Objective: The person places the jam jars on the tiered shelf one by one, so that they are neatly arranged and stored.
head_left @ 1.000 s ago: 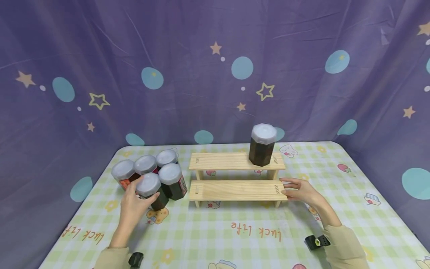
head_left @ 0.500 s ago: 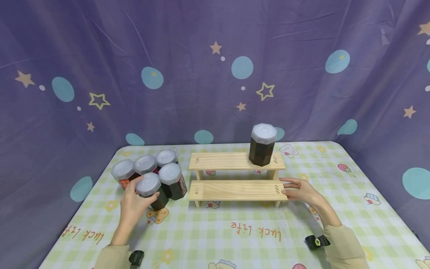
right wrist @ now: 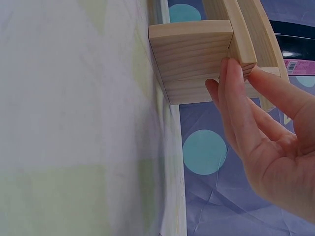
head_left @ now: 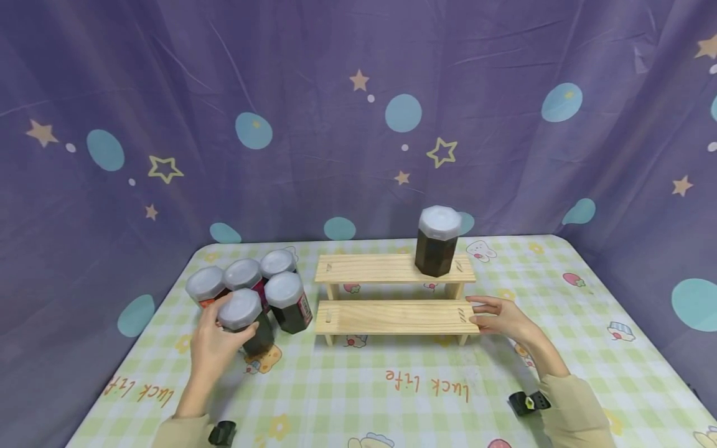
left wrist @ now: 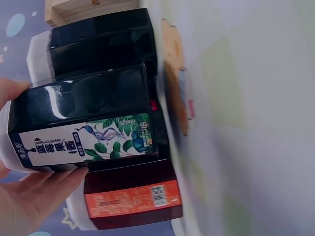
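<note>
My left hand (head_left: 215, 341) grips a blueberry jam jar (left wrist: 81, 105), thumb on one side and fingers on the other, just below its white lid. The jar is dark, with a white and green label, and leans slightly, its base close to the tabletop. Several similar jars (head_left: 287, 303) stand right behind it; one has an orange label (left wrist: 133, 201). At the right end of the two-tier wooden shelf (head_left: 392, 317), my right hand (head_left: 504, 318) holds the lower board's end between thumb and fingers. Another dark jar (head_left: 435, 252) stands on the upper tier's right side.
A checked tablecloth (head_left: 358, 404) with printed cartoons covers the table. The shelf stands right of the jar group, with a gap of cloth between. A purple curtain (head_left: 313, 186) with stars and dots hangs behind and at both sides.
My left hand has shifted left and a little toward me with the jar, opening a gap from the jar to its right. The right hand and the shelf have stayed still.
</note>
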A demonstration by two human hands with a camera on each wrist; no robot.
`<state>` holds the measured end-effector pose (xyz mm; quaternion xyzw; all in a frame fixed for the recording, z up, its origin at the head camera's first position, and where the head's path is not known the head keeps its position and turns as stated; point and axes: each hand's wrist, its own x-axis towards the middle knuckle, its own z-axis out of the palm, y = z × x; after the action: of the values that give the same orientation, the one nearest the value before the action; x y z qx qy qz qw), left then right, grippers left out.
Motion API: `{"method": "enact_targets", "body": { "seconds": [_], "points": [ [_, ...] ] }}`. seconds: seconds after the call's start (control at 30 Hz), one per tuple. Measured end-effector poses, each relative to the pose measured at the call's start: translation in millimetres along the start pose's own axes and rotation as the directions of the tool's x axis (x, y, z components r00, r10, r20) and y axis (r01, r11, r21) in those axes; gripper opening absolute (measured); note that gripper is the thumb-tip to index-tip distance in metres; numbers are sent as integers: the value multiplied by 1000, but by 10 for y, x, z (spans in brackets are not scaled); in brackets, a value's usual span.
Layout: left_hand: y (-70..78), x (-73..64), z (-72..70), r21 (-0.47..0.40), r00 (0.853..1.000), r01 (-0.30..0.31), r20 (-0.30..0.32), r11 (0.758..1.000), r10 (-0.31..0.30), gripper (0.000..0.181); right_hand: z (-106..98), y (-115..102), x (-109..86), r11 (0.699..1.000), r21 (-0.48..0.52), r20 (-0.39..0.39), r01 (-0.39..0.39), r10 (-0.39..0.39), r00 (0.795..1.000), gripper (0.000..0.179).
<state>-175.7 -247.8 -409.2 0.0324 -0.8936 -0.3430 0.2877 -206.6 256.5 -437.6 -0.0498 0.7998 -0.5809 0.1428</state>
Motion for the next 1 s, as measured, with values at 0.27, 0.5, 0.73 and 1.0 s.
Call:
{"method": "enact_targets", "body": {
  "seconds": [0.27, 0.5, 0.73, 1.0],
  "points": [
    [134, 14, -141, -22, 1000, 23, 1, 1000, -23, 67, 5, -7, -1, 1000, -6, 3, 4, -4, 1000, 58],
    [288, 15, -218, 16, 999, 41, -22, 999, -41, 68, 1, -10, -8, 1000, -16, 7, 8, -8, 1000, 59],
    [417, 10, -278, -9, 999, 36, -17, 999, -37, 68, -1, -12, -15, 1000, -16, 15, 4, -4, 1000, 60],
    [214, 62, -140, -129, 999, -24, -35, 991, 19, 71, -1, -20, -17, 1000, -21, 11, 1, -1, 1000, 60]
  ]
}}
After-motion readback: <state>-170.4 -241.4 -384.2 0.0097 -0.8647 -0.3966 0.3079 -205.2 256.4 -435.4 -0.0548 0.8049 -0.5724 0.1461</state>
